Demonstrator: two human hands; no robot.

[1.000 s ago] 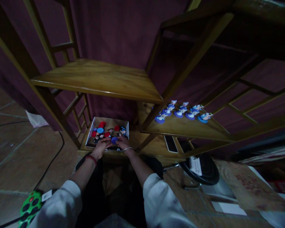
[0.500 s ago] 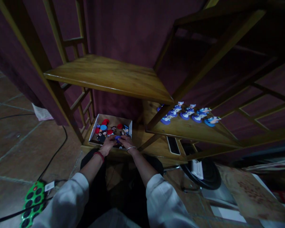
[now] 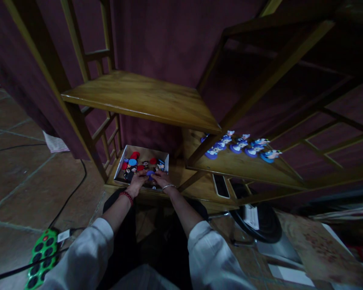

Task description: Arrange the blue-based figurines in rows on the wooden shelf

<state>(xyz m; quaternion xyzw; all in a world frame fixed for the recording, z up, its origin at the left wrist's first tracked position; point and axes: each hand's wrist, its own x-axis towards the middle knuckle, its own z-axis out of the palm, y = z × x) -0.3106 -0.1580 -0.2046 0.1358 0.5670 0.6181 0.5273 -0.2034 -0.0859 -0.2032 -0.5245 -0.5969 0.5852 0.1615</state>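
Over the front of a shallow white box [image 3: 124, 155], my left hand [image 3: 137, 180] and my right hand [image 3: 161, 179] pinch a purple round base [image 3: 150, 175] between them. The fingers of both hands are closed at its edges. Inside the box lie several small figurines and loose round bases, among them a blue disc [image 3: 132, 162] and a red one [image 3: 135, 155]. To the right, several finished-looking figurines [image 3: 237, 146] on purple and blue bases stand upright on a shelf.
The wooden rack has an upper shelf board [image 3: 139, 94] above the box and a slanting post [image 3: 211, 141] to its right. A phone [image 3: 220, 185] lies on the lower board. A green power strip [image 3: 42, 257] with cables is on the floor, and a black round stool [image 3: 260, 221] stands right.
The purple base has turned slightly between my fingers and shows more of its flat face. Both hands stay at the box; the view has shifted a little.
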